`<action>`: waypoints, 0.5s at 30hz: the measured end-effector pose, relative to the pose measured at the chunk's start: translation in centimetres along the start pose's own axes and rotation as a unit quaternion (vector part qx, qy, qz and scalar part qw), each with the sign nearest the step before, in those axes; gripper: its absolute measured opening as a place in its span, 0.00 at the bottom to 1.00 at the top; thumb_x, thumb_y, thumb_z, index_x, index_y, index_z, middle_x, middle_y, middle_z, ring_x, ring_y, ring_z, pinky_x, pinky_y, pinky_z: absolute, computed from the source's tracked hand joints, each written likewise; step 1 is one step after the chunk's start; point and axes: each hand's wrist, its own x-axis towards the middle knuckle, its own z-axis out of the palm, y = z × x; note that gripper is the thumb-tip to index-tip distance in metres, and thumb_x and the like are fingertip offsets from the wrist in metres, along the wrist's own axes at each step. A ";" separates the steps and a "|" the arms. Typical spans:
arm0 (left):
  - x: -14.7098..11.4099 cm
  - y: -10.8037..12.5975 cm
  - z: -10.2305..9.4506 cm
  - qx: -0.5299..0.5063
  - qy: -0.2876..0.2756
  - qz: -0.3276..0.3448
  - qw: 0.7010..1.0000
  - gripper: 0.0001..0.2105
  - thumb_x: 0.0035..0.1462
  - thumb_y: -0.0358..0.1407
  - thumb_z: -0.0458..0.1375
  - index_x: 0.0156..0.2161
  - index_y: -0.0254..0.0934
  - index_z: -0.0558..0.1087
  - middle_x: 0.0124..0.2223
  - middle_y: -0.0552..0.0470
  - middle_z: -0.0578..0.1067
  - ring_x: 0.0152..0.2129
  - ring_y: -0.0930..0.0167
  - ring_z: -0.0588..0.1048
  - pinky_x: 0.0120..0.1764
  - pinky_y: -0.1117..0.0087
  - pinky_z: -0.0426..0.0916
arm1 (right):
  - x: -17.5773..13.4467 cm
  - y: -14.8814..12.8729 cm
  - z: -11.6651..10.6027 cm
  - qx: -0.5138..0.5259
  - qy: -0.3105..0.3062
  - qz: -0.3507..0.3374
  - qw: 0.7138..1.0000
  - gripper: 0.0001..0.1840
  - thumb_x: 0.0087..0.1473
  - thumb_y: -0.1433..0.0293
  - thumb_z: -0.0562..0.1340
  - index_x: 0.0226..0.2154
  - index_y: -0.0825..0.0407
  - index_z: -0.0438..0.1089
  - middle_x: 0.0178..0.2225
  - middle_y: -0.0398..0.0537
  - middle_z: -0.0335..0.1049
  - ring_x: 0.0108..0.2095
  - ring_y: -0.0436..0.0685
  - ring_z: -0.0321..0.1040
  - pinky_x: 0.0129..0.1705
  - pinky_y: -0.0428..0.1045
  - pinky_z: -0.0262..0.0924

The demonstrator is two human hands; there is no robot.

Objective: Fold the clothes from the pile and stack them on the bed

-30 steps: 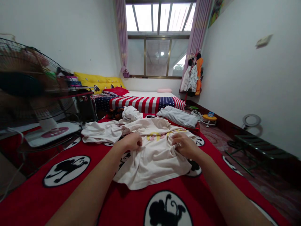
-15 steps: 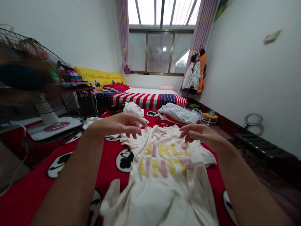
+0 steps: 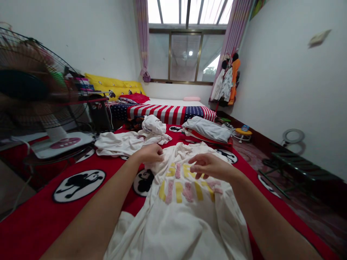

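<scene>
A white shirt (image 3: 179,220) with yellow and pink lettering lies spread on a red blanket (image 3: 89,213) with black-and-white round prints. At the shirt's left shoulder, my left hand (image 3: 150,153) is closed, its fingers pinching the sleeve cloth. My right hand (image 3: 214,167) is over the upper lettering on the right side, palm down. Its fingers are loosely bent and apart, with nothing seen in them; whether they touch the cloth I cannot tell. Part of the lettering is hidden under this hand.
Beyond the shirt lie a crumpled white garment (image 3: 119,142) and a folded stack of clothes (image 3: 207,129). A running fan (image 3: 63,140) stands at the left. A bed (image 3: 162,113) is at the back, a dark green bench (image 3: 306,166) at the right.
My left hand has come down onto the shirt's left sleeve and closed on it. My right hand has moved left and lower. The right sleeve no longer sticks out at the side.
</scene>
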 end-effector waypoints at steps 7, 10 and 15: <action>-3.0 9.6 -1.7 -0.347 -0.099 0.201 0.910 0.13 0.49 0.43 0.63 0.35 0.34 0.77 0.34 0.47 0.77 0.32 0.66 0.73 0.35 0.70 0.67 | 1.9 0.6 4.0 0.094 0.054 -0.127 0.986 0.28 0.42 0.63 0.70 0.48 0.50 0.70 0.43 0.48 0.74 0.42 0.59 0.70 0.39 0.50 0.66; -2.7 8.8 -2.2 -0.364 0.002 0.191 0.912 0.12 0.47 0.41 0.65 0.34 0.33 0.78 0.35 0.46 0.78 0.34 0.66 0.75 0.39 0.69 0.68 | 2.7 0.3 5.3 0.216 0.157 -0.104 0.958 0.24 0.38 0.68 0.69 0.42 0.52 0.72 0.39 0.46 0.75 0.40 0.60 0.69 0.44 0.53 0.64; -1.1 4.0 -1.8 -0.386 0.175 0.063 0.903 0.15 0.40 0.35 0.69 0.36 0.32 0.77 0.35 0.52 0.78 0.35 0.66 0.75 0.40 0.69 0.70 | 0.0 -3.6 5.1 0.365 0.124 -0.138 0.912 0.18 0.39 0.65 0.62 0.37 0.53 0.72 0.33 0.48 0.75 0.36 0.61 0.72 0.41 0.55 0.67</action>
